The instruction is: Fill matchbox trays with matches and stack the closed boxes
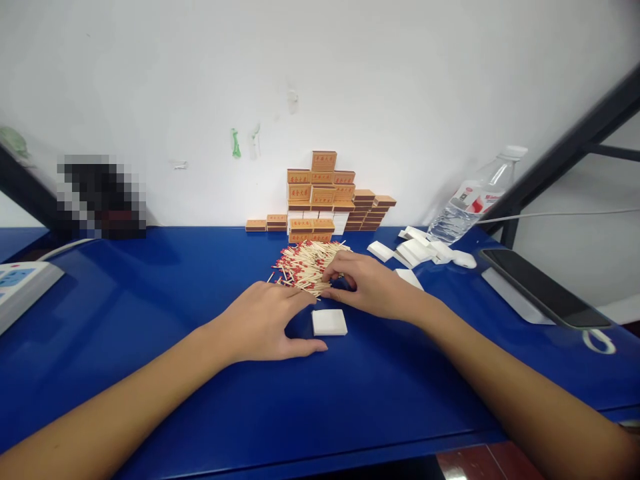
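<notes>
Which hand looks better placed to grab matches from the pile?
Probably right: the right hand is curled into the match pile; the left hand lies flat beside the white tray.

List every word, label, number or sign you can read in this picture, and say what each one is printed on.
No text here can be read.
Matchboxes: red print on the faces, too blurred to read.
Bottle: red and white label, too small to read.
Power strip: blue markings, unreadable.
White mark on the table: a ring shape, no clear letters.
</notes>
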Demonstrator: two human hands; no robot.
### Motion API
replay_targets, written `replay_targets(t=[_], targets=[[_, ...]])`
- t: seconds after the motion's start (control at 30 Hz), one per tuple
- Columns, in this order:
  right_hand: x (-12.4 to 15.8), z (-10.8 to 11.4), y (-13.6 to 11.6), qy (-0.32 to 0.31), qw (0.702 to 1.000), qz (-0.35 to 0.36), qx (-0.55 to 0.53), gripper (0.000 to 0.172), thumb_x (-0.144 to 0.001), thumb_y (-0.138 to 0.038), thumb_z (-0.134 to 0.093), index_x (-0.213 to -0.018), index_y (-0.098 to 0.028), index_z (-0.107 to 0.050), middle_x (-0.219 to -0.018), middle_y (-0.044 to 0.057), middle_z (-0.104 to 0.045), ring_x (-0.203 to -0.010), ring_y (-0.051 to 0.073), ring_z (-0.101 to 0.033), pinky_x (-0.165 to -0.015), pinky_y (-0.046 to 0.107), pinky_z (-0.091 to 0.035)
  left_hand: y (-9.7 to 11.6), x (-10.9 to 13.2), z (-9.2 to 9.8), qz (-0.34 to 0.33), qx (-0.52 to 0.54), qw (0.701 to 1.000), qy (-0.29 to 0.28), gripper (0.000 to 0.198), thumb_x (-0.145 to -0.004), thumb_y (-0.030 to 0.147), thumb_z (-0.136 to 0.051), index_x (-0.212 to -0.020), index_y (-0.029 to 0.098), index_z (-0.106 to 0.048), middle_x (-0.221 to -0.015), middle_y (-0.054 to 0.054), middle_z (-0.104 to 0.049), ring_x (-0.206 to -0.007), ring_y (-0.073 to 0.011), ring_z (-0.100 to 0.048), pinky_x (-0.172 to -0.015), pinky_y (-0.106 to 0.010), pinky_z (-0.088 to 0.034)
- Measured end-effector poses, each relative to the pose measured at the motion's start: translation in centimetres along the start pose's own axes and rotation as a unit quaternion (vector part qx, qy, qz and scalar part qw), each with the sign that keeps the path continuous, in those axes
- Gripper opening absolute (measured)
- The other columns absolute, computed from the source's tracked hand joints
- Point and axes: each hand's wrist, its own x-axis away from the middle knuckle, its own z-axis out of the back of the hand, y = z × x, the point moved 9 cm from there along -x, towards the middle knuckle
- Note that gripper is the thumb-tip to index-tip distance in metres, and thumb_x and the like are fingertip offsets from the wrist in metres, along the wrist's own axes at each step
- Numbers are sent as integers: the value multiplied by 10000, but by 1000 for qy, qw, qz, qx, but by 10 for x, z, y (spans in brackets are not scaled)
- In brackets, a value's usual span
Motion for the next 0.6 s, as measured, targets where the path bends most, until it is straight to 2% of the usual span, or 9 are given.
replay_targets(t=[0.2, 0.37, 0.5, 0.6], targets=[[-1, -8, -2, -13, 1000, 0, 10, 142, -1014, -306, -667, -929, -193, -657, -895, 40, -643, -834, 188, -562, -715, 306, -406, 0, -3, -7, 18, 19, 999, -32, 460, -940, 618, -663, -1183, 233, -730, -960, -37, -803, -779, -232, -749, -653, -331, -492], [0, -7, 3, -28, 999, 2, 17, 119, -1016, -264, -658, -925, -191, -634, -949, 45, -646, -854, 186, -578, -729, 304, -414, 5, -4, -7, 4, 31, 999, -28, 352, -963, 534, -677, -1119, 224, -734, -869, -6, -779, -706, -189, -710, -619, -317, -448], [0, -5, 8, -32, 999, 5, 28, 115, -1028, -267, -632, -940, -192, -637, -969, 56, -645, -882, 196, -594, -764, 315, -442, 3, -3, -7, 4, 28, 999, -32, 343, -974, 533, -662, -1069, 211, -729, -901, -16, -782, -724, -190, -711, -618, -318, -443], [1, -3, 12, -33, 999, 7, 34, 114, -1034, -273, -621, -952, -196, -642, -969, 57, -646, -900, 204, -607, -798, 327, -457, -1, -4, -6, 4, 27, 999, -31, 357, -986, 532, -641, -1106, 208, -729, -927, -22, -790, -745, -194, -721, -631, -320, -458]])
